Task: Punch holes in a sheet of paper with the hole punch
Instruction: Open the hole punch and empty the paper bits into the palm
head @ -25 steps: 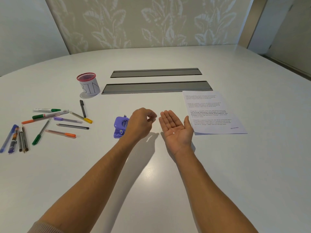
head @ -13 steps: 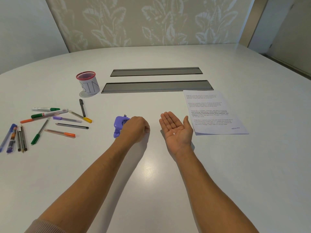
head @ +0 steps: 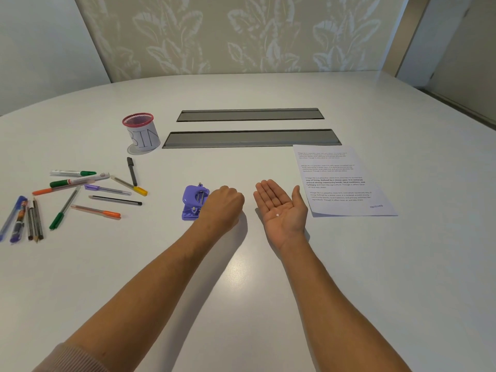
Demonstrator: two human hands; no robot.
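Left hand (head: 222,208) grip curled, contents unseen, beside purple hole punch (head: 193,202) lengthwise away from the person.

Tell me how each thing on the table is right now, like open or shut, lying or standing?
Hole punch: flat on the table, left hand beside it.
Left hand: fingers curled, knuckles up; what it holds is hidden.
Right hand: open, palm up.
Paper dot: lying in the right palm.
Sheet of paper: flat, printed side up.
Bin cup: upright.
Pens: lying scattered.
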